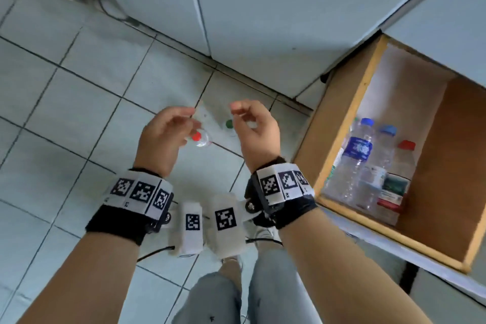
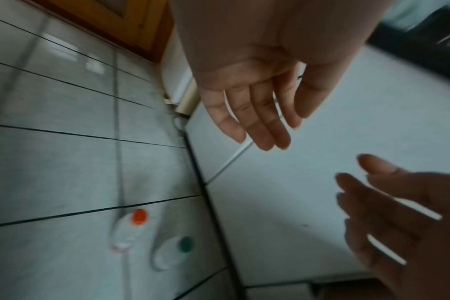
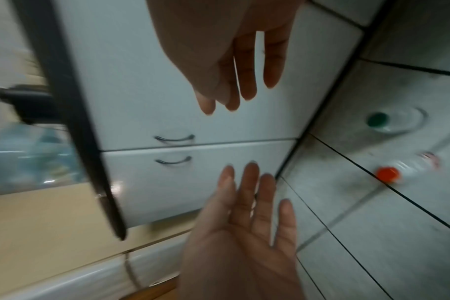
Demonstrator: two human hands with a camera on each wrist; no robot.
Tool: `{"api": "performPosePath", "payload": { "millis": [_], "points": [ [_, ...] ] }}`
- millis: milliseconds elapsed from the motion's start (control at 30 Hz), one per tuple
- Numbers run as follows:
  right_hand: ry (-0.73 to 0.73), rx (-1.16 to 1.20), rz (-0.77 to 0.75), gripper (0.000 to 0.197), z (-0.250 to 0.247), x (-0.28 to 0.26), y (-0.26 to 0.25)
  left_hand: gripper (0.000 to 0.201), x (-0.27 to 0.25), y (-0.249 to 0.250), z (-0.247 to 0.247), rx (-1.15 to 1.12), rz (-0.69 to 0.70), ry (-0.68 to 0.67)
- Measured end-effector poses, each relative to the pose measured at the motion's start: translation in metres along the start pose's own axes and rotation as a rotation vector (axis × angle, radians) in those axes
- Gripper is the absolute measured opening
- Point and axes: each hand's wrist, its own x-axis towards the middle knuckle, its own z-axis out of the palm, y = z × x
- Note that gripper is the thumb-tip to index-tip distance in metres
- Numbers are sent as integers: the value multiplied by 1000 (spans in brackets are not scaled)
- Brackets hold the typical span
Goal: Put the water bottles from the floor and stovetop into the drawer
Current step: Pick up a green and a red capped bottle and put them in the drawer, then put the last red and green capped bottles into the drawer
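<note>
Two clear water bottles stand on the tiled floor, seen from above: one with a red cap point(image 1: 196, 137) point(image 2: 139, 217) point(image 3: 387, 174), one with a green cap point(image 1: 229, 123) point(image 2: 185, 244) point(image 3: 377, 119). My left hand point(image 1: 181, 123) point(image 2: 270, 121) hovers over the red-capped bottle, fingers relaxed and holding nothing. My right hand point(image 1: 242, 118) point(image 3: 231, 91) hangs above the green-capped one, loosely curled and holding nothing. The two palms face each other. At right the wooden drawer point(image 1: 349, 113) is pulled out, with several bottles point(image 1: 360, 155) inside it.
White cabinet fronts point(image 1: 263, 21) with metal handles point(image 3: 173, 139) run along the far side of the floor. A cable point(image 1: 110, 8) trails at the cabinet base, far left. My legs in jeans point(image 1: 223, 297) are below the hands. Grey floor tiles point(image 1: 65, 113) spread to the left.
</note>
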Motion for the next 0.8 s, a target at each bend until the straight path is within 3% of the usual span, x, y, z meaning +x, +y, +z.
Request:
{"api": "performPosePath", "payload": {
  "millis": [100,200,267,467,567,700,800],
  "points": [
    [-58,-104,265,29,43,19,50,25,27,-65,-24,-18,-183,69],
    [-77,-283,561,48,62,54,113,32,62,-124,-29,-28,-291,118],
    [-97,-382,673,61,65,81,151,41,92,-159,-23,-40,-344,119],
    [-92,-400,692,92,72,162,257,80,190,-261,8,169,-340,-11],
    [-133,-414,638,102,89,174,296,76,219,-295,21,230,-337,-95],
    [-20,-387,485,74,100,173,322,54,231,-312,33,201,-223,-108],
    [-53,-371,429,61,94,168,319,48,229,-307,31,202,-225,-87]
  ]
}}
